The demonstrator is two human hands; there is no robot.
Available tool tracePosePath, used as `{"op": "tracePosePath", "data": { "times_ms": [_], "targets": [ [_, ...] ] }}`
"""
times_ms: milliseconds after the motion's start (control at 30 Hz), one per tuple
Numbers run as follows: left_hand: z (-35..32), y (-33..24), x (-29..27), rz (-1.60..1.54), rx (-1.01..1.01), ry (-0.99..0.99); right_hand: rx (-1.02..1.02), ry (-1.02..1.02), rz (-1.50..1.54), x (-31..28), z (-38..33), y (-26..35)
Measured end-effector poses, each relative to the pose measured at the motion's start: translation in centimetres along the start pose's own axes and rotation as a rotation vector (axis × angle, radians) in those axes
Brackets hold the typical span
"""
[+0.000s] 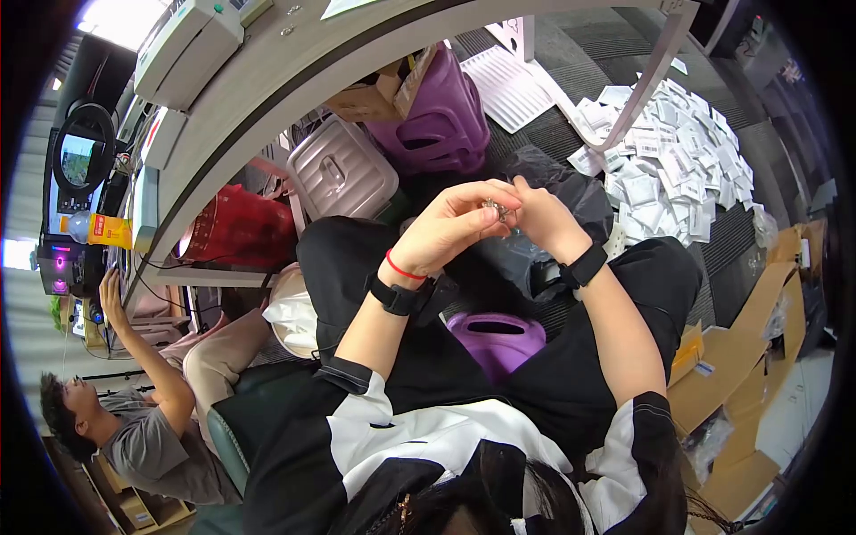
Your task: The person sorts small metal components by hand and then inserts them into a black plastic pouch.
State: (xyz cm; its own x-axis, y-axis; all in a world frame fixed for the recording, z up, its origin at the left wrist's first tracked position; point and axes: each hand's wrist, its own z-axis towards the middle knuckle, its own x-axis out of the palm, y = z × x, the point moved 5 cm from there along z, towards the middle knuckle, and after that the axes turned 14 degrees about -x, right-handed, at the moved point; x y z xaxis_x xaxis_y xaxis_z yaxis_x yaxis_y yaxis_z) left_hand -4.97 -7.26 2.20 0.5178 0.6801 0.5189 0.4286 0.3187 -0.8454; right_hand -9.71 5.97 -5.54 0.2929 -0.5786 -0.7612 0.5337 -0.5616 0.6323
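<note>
My left hand (456,223) and my right hand (542,217) meet above my lap, fingertips pinched together on a small metal piece (496,209). The piece is tiny and mostly hidden by my fingers. Each wrist wears a black band, and the left also has a red string. Below the hands a black plastic bag (553,192) lies on the floor. A purple plastic stool (496,341) stands between my knees.
A heap of small white packets (678,165) covers the floor at right. A pink suitcase (341,174), purple stools (439,120) and a red bag (234,227) sit under the desk. Another person (134,419) sits at left. Flat cardboard (744,357) lies at right.
</note>
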Motion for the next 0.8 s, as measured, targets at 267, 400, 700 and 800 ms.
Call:
{"op": "tracePosePath", "data": {
  "times_ms": [267, 400, 700, 800],
  "targets": [
    [-1.4, -5.5, 2.6, 0.252, 0.050, -0.271, 0.042, 0.003, -0.093, -0.3, -0.1, -1.0],
    [-2.4, -13.1, 2.4, 0.730, 0.363, -0.522, 0.023, 0.007, -0.126, -1.8, -0.7, 0.0],
    [-4.6, -23.6, -5.9, 1.314, 0.647, -1.175, -0.013, -0.007, -0.133, -1.8, -0.7, 0.1],
    [-4.3, -23.5, -6.4, 1.346, 0.567, -1.192, -0.005, 0.005, -0.142, -1.6, -0.9, -0.4]
  ]
}}
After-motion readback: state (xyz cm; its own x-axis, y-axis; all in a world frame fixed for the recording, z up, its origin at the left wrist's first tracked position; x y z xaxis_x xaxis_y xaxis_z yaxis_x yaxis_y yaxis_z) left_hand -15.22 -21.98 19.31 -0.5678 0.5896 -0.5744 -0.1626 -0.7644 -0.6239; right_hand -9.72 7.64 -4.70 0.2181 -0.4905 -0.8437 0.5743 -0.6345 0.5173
